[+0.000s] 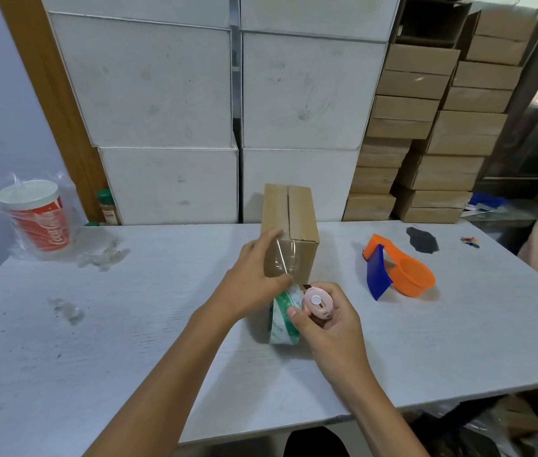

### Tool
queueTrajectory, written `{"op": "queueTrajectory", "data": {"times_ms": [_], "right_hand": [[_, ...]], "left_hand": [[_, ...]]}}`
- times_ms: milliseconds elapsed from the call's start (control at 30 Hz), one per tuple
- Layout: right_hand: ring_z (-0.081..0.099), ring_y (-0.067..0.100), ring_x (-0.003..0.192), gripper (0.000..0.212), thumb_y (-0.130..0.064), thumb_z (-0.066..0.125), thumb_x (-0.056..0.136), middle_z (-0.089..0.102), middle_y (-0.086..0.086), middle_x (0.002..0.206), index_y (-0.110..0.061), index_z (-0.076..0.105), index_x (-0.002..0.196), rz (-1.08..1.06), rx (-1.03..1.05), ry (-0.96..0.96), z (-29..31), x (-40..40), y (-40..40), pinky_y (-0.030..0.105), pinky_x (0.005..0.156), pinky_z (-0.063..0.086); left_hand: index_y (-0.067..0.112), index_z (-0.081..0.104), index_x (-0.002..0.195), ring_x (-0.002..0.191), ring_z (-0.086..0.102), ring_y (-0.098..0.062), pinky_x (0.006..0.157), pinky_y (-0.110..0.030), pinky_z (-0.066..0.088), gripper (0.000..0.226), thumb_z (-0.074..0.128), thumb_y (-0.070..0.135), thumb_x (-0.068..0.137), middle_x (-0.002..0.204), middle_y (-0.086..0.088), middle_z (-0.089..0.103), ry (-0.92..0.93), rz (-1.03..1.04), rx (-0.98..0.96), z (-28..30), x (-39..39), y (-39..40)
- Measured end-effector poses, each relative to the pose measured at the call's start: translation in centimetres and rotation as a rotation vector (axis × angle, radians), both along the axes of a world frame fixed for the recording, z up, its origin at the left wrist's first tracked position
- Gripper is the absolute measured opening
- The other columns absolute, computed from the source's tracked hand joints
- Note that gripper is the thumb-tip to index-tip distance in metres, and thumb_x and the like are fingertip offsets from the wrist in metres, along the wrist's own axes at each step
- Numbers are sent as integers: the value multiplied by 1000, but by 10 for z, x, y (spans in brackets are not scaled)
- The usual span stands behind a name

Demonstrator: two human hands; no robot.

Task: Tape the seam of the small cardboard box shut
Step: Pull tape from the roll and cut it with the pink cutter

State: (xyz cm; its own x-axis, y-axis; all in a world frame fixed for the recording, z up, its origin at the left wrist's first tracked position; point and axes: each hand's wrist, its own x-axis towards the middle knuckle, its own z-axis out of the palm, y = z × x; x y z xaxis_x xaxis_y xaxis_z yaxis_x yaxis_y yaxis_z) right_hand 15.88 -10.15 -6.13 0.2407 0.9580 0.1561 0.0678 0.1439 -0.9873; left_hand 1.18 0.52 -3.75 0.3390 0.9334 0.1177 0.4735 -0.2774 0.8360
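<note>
A small brown cardboard box point(297, 219) stands on the white table point(129, 324), its top seam running away from me. Clear tape point(285, 255) stretches down its near face to a roll of clear tape with green print point(282, 319) lying just in front of the box. My left hand point(257, 275) presses on the box's near left edge, thumb and fingers on the tape strip. My right hand point(330, 321) grips a small pink cutter point(317, 303) right beside the roll, close to the taut tape.
An orange and blue tape dispenser point(396, 270) lies to the right of the box. A Coca-Cola cup in a plastic bag point(38, 219) stands at the far left, with crumpled tape scraps point(102, 257) near it. White and brown boxes are stacked behind the table.
</note>
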Motion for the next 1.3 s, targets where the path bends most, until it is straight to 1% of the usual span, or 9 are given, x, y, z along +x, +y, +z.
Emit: {"op": "queueTrajectory", "data": {"times_ms": [133, 267, 400, 533, 667, 867, 967, 1133, 1300], "right_hand": [[72, 7, 84, 24, -4, 81, 90, 71, -10, 87, -19, 66, 100, 0, 14, -33, 1, 1, 3, 27, 72, 63], [72, 8, 84, 26, -5, 81, 89, 70, -10, 86, -23, 66, 98, -5, 14, -32, 2, 1, 4, 26, 71, 61], [75, 15, 91, 27, -4, 81, 89, 73, -4, 92, -25, 67, 97, -5, 2, -31, 1, -1, 3, 35, 78, 66], [72, 3, 87, 26, -6, 81, 90, 70, -13, 89, -23, 65, 100, -16, 7, -69, 4, 0, 1, 23, 70, 61], [68, 1, 84, 26, -9, 82, 90, 68, -6, 89, -23, 65, 103, -43, 15, -121, 5, -1, 0, 21, 70, 60], [66, -3, 82, 3, -21, 63, 103, 67, -7, 90, -25, 63, 103, -72, -2, -151, 9, 3, 2, 15, 67, 56], [61, 1, 78, 14, -29, 47, 110, 63, -9, 87, -24, 60, 107, -102, 35, -330, 19, 7, 11, 15, 64, 49], [65, 5, 90, 23, -43, 42, 111, 68, -11, 100, -29, 57, 122, 20, 65, -750, 42, 13, 35, 25, 70, 54], [61, 11, 81, 20, -43, 39, 111, 62, -11, 89, -27, 50, 106, 104, 58, -947, 55, 13, 55, 27, 61, 46]], "left_hand": [[64, 34, 149, 99, 64, -16, 95, -33, 53, 77, 72, 33, 89, 122, 1, 52, 24, 57, -31, 2, 4, 0], [59, 37, 151, 80, 71, -24, 80, -39, 58, 77, 73, 31, 89, 75, -10, 70, 42, 65, -16, 5, 6, -5], [57, 41, 150, 83, 73, -14, 89, -40, 61, 80, 77, 28, 84, 79, 2, 75, -42, 98, -31, 0, 10, -6], [51, 42, 151, 88, 76, -14, 98, -44, 60, 82, 74, 16, 85, 82, 6, 80, -181, 69, -94, -4, 12, -5], [47, 43, 153, 80, 72, -13, 101, -46, 60, 82, 73, 9, 88, 74, 6, 76, -272, 52, -124, -6, 13, -8], [42, 42, 157, 77, 71, -14, 98, -43, 59, 84, 75, 6, 89, 89, -18, 77, -325, 30, -103, -11, 11, -6], [41, 40, 158, 77, 71, -14, 94, -39, 59, 84, 74, 5, 90, 87, -19, 77, -344, 14, -102, -11, 11, -5], [45, 40, 156, 74, 66, -12, 93, -41, 60, 83, 72, 7, 89, 71, -1, 66, -358, 17, -130, -13, 11, -3], [43, 39, 157, 79, 64, -18, 97, -52, 61, 83, 71, 11, 86, 76, 2, 61, -359, 13, -128, -13, 12, -2]]}}
